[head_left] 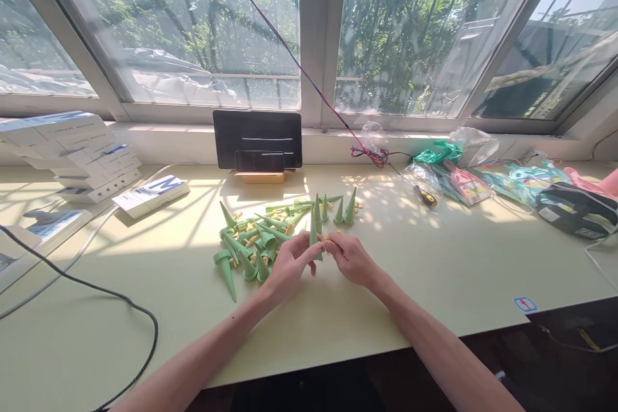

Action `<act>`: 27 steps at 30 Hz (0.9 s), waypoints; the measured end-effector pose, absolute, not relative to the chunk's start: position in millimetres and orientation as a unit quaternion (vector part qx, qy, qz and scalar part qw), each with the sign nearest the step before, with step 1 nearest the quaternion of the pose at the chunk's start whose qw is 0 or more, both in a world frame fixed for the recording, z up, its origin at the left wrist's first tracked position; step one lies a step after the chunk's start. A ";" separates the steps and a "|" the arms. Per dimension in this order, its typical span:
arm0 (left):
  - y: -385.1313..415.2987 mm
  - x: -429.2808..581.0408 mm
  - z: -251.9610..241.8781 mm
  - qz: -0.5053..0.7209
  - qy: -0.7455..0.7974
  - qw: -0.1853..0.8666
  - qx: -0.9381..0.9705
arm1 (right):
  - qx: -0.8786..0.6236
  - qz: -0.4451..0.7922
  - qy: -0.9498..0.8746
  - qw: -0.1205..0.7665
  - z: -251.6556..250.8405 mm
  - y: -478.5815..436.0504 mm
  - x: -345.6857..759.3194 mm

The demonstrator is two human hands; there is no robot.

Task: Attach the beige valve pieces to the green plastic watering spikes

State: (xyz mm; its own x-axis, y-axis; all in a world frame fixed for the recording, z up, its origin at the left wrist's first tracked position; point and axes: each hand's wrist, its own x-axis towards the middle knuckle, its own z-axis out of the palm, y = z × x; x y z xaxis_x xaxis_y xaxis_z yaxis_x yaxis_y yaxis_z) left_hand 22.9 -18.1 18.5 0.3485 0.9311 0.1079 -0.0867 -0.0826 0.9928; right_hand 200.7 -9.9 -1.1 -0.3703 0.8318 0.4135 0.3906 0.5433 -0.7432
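Note:
My left hand (288,266) is closed around a green plastic watering spike (313,230), which it holds upright with the point up. The fingertips of my right hand (355,261) are pinched at the spike's side, against a small yellow valve (320,238) mostly covered by the fingers. Left of my hands lies a loose pile of green spikes (236,246), many with yellow valves. One spike (226,270) points toward me at the pile's near edge. Just beyond my hands, several spikes (350,208) stand upright on the table.
A dark tablet (258,132) leans on a wooden stand (261,177) by the window. White boxes (62,141) are stacked at left, near a black cable (130,301). At right lie a yellow-black screwdriver (425,196), plastic bags (466,183) and a black device (577,209).

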 end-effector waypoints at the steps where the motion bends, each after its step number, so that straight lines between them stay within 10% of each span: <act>1: -18.1 22.7 19.3 0.442 0.358 0.576 0.587 | -0.389 0.280 -0.778 0.406 -1.3 -9.7 200.6; 27: -15.3 19.8 3.1 0.487 0.351 0.380 0.704 | -0.398 0.416 -0.698 0.425 -2.8 -9.0 196.4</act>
State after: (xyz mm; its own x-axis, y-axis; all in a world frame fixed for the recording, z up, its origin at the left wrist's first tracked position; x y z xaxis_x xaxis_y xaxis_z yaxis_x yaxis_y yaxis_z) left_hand 19.8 -15.3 3.1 0.2802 0.8637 0.4190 0.1242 -0.4654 0.8763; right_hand 196.4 -9.0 -2.8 -0.3209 0.9101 0.2623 0.2017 0.3363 -0.9199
